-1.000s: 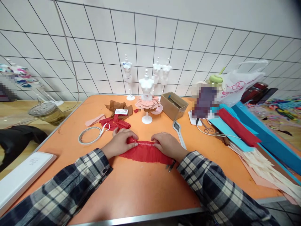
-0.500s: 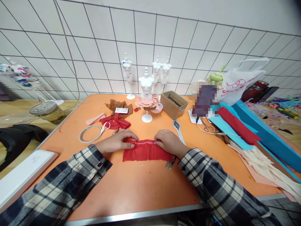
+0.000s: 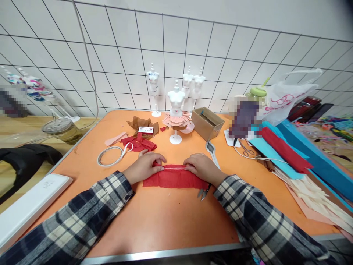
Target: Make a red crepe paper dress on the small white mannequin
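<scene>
Hands, left [image 3: 145, 166] and right [image 3: 204, 168], on red crepe strip [image 3: 173, 178]

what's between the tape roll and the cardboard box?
Head view, from tape roll to cardboard box: crumpled red paper, then the stand of the mannequin in the pink skirt.
</scene>
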Demonstrator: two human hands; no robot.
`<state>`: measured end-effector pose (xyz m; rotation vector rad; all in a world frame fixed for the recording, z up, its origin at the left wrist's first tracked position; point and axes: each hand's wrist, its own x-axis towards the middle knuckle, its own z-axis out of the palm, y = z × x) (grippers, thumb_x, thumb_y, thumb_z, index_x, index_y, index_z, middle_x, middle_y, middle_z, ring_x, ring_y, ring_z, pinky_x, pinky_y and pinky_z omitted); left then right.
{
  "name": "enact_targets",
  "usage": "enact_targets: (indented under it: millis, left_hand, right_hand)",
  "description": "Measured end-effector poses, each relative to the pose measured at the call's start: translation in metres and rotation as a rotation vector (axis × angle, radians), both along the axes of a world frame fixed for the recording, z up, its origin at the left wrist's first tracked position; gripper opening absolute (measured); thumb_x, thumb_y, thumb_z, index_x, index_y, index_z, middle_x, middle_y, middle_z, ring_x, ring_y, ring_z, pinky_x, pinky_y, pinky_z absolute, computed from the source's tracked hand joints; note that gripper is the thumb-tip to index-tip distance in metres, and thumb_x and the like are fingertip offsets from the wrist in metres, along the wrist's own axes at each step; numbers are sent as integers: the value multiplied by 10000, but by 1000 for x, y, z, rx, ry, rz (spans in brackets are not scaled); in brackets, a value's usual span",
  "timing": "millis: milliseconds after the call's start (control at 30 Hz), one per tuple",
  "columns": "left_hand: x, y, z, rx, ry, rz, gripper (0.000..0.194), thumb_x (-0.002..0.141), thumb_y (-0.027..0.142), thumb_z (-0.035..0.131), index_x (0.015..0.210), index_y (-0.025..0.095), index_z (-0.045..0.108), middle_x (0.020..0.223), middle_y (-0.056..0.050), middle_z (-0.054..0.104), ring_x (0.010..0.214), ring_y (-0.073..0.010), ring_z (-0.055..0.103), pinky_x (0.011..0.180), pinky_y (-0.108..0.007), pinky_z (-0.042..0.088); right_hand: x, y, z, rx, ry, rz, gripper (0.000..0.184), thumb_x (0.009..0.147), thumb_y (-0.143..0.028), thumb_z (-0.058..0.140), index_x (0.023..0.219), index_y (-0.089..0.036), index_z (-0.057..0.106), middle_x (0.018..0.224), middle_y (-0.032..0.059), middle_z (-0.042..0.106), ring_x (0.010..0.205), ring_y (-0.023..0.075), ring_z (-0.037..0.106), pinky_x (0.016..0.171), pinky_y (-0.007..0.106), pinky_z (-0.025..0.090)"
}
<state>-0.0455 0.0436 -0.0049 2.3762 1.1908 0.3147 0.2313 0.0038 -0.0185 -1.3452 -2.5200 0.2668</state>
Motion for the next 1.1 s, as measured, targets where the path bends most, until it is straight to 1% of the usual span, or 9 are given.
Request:
enact_targets:
  millis: [67,100,233,333,467,567,733,867,1100]
  left_hand:
    - [-3,2,-3,2,-18,-17,216,838,349,651,1017,242,708,894,-23,736,927,-227,652,1131,-524,231]
    - [-4,3,-4,0,-15,-30,181,844,340,646,981,245,716,909,-24,739,951,-231,649,1133,-523,221]
    - [-4,4,-4,30,-9,-81,110,869,302,618,857,240,708,916,-14,740,960,-220,636,1124,-527,200]
    - [-6,4,2,157,13,-133,127,888,271,594,850,253,714,907,-1,731,978,-212,622,1128,-544,150]
    - [-10,5,9,320,48,-230,184,927,249,549,876,275,724,961,-4,729,1034,-215,597,1142,-540,102]
    - [-12,5,11,371,60,-271,193,946,263,541,916,292,729,984,-7,729,1036,-213,594,1144,-526,113]
    - [-11,5,9,382,63,-267,203,950,237,518,932,275,717,967,-17,723,1011,-210,597,1135,-510,162]
    - [-10,4,8,433,68,-280,222,961,227,498,898,253,709,933,-22,720,998,-212,601,1135,-525,163]
    - [-9,2,14,623,144,-363,275,992,194,479,912,281,727,962,6,751,1029,-208,602,1148,-522,184]
  right_hand:
    - [2,0,-3,13,25,6,218,959,-315,600,1112,-186,688,951,69,717,888,197,629,828,324,406]
    - [3,1,-4,21,34,9,219,959,-314,600,1115,-188,689,949,69,717,889,197,629,831,326,407]
    - [7,1,-4,51,54,65,135,953,-293,607,944,-199,704,892,37,715,870,183,626,838,321,400]
    - [10,2,-3,157,30,171,170,981,-266,551,917,-197,692,852,31,701,840,172,609,874,328,388]
    - [15,3,-5,315,-31,273,261,1012,-165,433,998,-207,690,843,29,687,778,154,577,974,342,351]
    - [17,3,-8,324,-36,268,267,1008,-144,426,1031,-216,682,841,18,681,774,152,571,1037,361,318]
    - [17,2,-10,291,-69,221,340,1006,-144,439,1289,-228,607,849,20,669,801,155,566,1054,382,314]
    - [17,2,-9,313,-105,257,368,1009,-133,426,1242,-302,655,854,11,653,784,145,547,1075,420,279]
    - [15,2,-9,338,-187,253,313,1020,-177,442,1181,-302,680,851,10,623,765,149,514,1063,430,276]
